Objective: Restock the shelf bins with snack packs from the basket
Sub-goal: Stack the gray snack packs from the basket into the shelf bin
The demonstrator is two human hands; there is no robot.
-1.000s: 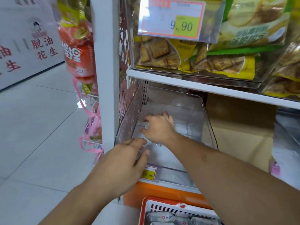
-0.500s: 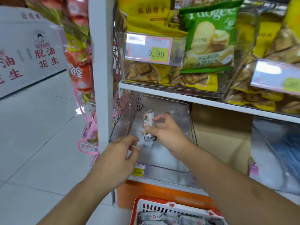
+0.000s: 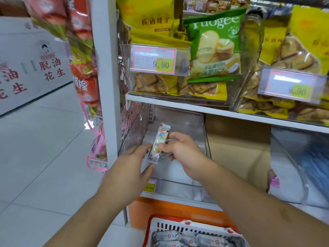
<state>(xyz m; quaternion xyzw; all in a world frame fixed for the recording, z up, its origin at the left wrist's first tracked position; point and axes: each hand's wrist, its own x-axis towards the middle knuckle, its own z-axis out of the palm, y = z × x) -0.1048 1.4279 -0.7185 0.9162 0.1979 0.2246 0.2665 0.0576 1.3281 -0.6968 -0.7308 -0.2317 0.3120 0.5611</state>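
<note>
A small white snack pack (image 3: 159,142) with a cartoon figure stands upright over the clear plastic shelf bin (image 3: 203,132) on the lower shelf. My right hand (image 3: 179,154) pinches the pack at its middle between thumb and fingers. Beside it, my left hand (image 3: 132,168) reaches in with its fingers against the pack's lower end, over the bin's front left corner. Straight below, at the bottom edge of the view, sits the red and white basket (image 3: 179,227), with several silver-wrapped snack packs (image 3: 188,239) inside.
The upper shelf (image 3: 213,111) carries clear bins packed with yellow and green biscuit bags (image 3: 213,49) and price tags. A white upright post (image 3: 105,68) stands to the left with hanging red snack bags (image 3: 85,82). A cardboard box (image 3: 238,150) sits right of the bin. Tiled floor lies left.
My right hand lifted the snack pack out of the bin's depth and drew it toward the front. My left hand rose from the bin's front edge to touch the pack. The view tilted upward.
</note>
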